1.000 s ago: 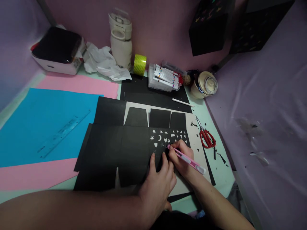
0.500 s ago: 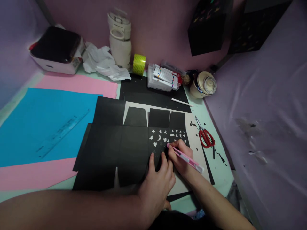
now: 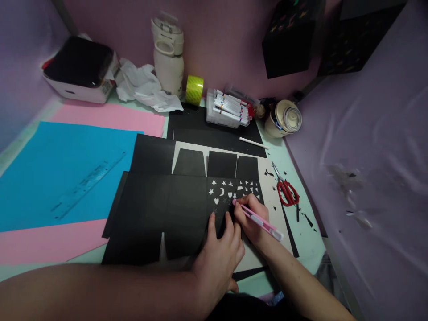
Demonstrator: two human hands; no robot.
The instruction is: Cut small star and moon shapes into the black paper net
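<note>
In the head view, black cardboard (image 3: pixel 150 196) with flaps lies flat on the table. Its right part carries cut-out stars, hearts, a crescent moon (image 3: pixel 221 192) and small angular shapes, besides faint drawn stars. My right hand (image 3: pixel 252 218) is closed round a pink craft knife (image 3: pixel 256 217), whose tip end meets the cardboard beside the cut-outs; the blade itself is too small to make out. Fingers spread, my left hand (image 3: pixel 220 249) presses on the cardboard just left of the knife. Under the cardboard shows a pale grey board (image 3: pixel 267 200).
Red-handled scissors (image 3: pixel 287 192) and black scraps lie at the right. A clear ruler (image 3: pixel 88 185) rests on blue paper (image 3: pixel 67 156) over pink sheets. Behind are a box of markers (image 3: pixel 230 109), yellow tape (image 3: pixel 194 90), a white bottle (image 3: pixel 169 62) and crumpled tissue (image 3: pixel 143 87).
Almost nothing differs. Both hands keep their places on the cardboard, and the whole view has shifted very slightly.
</note>
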